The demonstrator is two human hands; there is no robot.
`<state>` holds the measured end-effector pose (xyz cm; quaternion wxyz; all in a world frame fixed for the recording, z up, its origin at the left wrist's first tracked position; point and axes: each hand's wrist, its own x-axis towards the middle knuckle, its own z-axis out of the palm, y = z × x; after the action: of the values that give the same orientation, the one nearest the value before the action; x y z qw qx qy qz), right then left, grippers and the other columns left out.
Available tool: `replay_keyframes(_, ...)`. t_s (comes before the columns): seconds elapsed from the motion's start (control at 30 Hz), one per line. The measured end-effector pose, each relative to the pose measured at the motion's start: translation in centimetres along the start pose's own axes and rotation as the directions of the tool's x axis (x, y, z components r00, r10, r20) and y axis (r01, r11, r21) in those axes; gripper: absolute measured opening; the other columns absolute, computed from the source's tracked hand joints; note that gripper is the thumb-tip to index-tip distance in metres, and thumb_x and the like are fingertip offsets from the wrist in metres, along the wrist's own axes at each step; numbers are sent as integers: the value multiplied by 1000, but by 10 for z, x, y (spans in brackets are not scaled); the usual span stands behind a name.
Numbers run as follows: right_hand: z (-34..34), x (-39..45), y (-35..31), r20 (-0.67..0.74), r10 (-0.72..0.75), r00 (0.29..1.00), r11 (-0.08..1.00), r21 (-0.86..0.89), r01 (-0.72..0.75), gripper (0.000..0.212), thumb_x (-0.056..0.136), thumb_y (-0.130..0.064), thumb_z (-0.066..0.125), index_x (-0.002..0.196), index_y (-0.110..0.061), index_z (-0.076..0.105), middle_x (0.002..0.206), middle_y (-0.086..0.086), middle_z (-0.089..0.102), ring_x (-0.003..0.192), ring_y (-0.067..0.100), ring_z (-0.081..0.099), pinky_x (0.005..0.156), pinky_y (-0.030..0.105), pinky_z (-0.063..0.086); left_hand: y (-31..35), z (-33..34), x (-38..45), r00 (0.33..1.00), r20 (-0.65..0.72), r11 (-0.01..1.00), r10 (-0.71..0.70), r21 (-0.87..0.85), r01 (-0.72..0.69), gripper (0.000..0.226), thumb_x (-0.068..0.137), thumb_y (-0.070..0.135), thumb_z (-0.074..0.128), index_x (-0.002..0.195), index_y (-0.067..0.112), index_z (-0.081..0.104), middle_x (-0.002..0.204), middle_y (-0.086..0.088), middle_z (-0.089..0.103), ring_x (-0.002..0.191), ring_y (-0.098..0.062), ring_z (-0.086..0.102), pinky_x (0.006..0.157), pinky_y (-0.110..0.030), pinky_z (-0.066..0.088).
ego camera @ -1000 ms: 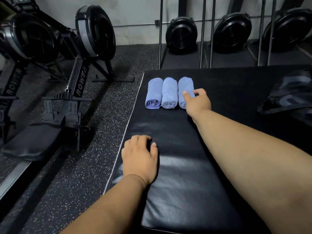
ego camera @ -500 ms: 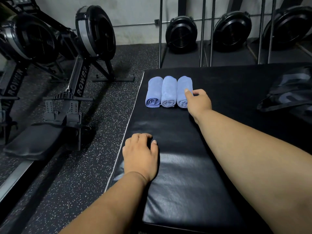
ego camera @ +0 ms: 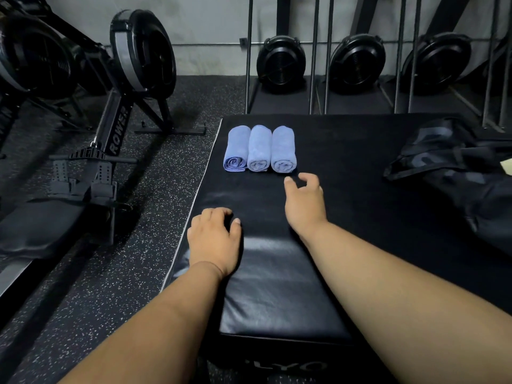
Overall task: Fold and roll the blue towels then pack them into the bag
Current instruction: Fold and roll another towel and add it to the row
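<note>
Right hand [ego camera: 304, 203] hovers just short of the rolled towels [ego camera: 260, 149], fingers loosely spread, holding nothing. Left hand [ego camera: 214, 239] rests on the black pad [ego camera: 279, 295], fingers curled, empty. Three towels touch in a row near the pad's far left corner. Bag [ego camera: 454, 167] on the pad's right side, possibly open.

My arms are bare from the elbows down — no sleeves, no watch or bands. My left hand [ego camera: 214, 239] and right hand [ego camera: 304, 203] wear no gloves or rings — nails short, unpainted.
</note>
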<state>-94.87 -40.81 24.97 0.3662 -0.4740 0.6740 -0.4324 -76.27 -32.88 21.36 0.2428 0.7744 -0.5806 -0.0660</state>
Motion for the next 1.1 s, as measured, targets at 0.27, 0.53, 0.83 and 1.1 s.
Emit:
replay_keyframes(0.27,-2,-82,-1,204,-49,978,998,-17,53,42,97,-51,57,134,-32,53,122,-2,55,103,14,60,96,36,47,-18,-35,-33,997,61,949,-42,-310,59,21,96,31,67,113,19,69,115,-1,64,112,-21,58,107,-33,42)
replay_keyframes(0.53,26,-200,-39,519,-121,846,989,-6,146,38,98,-48,59,132,-31,53,97,-5,67,91,14,64,81,34,49,-92,-143,-131,933,20,833,-359,-444,330,12,102,36,59,102,27,67,93,6,69,82,-16,64,76,-31,45)
replay_keyframes(0.83,97,-380,-105,825,-139,547,976,20,219,30,102,-43,59,129,-29,53,96,3,69,73,16,59,66,33,46,-205,-287,-266,820,-109,758,-562,-463,459,20,102,40,56,94,26,67,85,5,72,73,-15,65,65,-28,47)
replay_keyframes(1.1,159,-515,-136,934,-138,330,934,11,357,28,98,-43,63,122,-30,59,95,4,70,77,15,60,67,32,49,-326,-367,-371,685,-137,677,-716,-374,634,15,100,31,58,92,22,67,83,6,70,73,-12,61,64,-22,42)
